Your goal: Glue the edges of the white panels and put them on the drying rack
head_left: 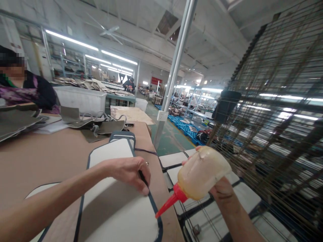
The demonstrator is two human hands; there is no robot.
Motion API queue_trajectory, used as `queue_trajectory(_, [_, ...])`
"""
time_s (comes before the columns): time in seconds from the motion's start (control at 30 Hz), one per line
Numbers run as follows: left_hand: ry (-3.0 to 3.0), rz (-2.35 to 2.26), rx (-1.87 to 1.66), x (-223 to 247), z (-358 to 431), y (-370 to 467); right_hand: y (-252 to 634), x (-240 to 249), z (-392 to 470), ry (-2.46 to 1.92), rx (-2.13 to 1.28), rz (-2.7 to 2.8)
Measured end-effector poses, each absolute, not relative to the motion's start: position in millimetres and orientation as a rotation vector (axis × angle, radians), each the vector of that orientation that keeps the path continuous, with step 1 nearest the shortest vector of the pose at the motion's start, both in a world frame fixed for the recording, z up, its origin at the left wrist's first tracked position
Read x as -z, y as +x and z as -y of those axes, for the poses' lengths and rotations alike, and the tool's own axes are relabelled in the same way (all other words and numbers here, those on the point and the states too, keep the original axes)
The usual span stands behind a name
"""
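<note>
A large white panel (pixel 118 205) with rounded corners and dark blue edging lies on the table. My left hand (pixel 132 171) rests over its right side, thumb and fingers closed on the dark edging (pixel 150 198). In my right hand (pixel 219 185) is a squeeze bottle (pixel 202 173) of cloudy plastic with a yellowish tint, tilted down to the left. Its red nozzle (pixel 168 204) points at the panel's near right edge, the tip at or just above the edging. The bottle hides most of my right fingers.
Behind the panel sit stacked dark-edged pieces (pixel 123 135). Grey-green fabric parts (pixel 101 126) lie across the brown table (pixel 63 153). More white panels (pixel 174 159) rest on a rack at right, beside a tall wire rack (pixel 277 84). A co-worker (pixel 27 84) sits at far left.
</note>
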State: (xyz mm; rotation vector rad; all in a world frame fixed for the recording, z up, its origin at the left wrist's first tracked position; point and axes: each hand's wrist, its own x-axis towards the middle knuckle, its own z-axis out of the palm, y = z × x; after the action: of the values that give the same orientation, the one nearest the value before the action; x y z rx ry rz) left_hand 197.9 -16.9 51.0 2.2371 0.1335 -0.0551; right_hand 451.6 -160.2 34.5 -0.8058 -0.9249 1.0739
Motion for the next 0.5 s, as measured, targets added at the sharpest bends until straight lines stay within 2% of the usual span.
queue_trajectory(0.5, [2.183, -0.224, 0.056, -51.5, 7.3, 182.5, 440.1, -37.2, 147.8, -0.802, -1.003, 0.925])
